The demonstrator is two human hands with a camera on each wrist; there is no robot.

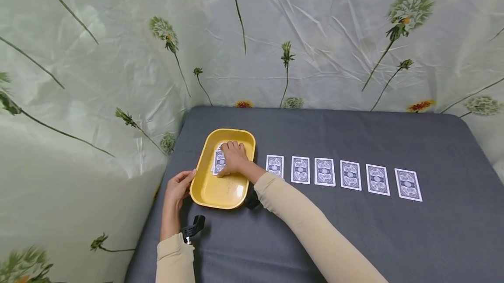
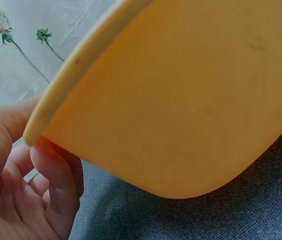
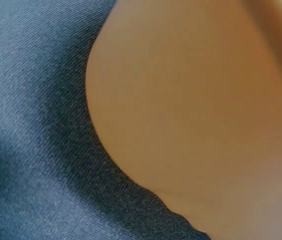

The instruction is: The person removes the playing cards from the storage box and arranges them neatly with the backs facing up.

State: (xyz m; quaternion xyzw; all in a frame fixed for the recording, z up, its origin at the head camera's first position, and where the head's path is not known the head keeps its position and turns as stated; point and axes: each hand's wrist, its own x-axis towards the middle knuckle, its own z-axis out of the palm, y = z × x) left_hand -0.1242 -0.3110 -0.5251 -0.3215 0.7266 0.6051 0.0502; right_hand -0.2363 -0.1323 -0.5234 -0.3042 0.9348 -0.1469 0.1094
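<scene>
Yellow tray [image 1: 208, 193] sits by the worktop's [image 1: 315, 130] left edge, towards the far left corner. Left hand [image 1: 179, 189] grasps its rim on the left side, fingers bent against the lip. Right hand [image 1: 234, 160] is down inside, over the tray cards [image 1: 218, 160]; thumb and fingertips spread past a patterned back. Whether it pinches one I cannot tell: the palm hides it, and the right wrist view shows only tray wall and cloth.

Six more cards, the row [image 1: 324, 172], lie backs up, running from beside the tray towards the worktop's right edge, each apart from the next.

Risks, as I judge them. Right sleeve [image 1: 303, 215] crosses in front of the nearest row card; a low forearm could drag it askew. An uneven pull at the rim might tip the tray and slide its cards against the wall. The tray cards seem to overlap, so a sweeping fingertip could fan them out.
</scene>
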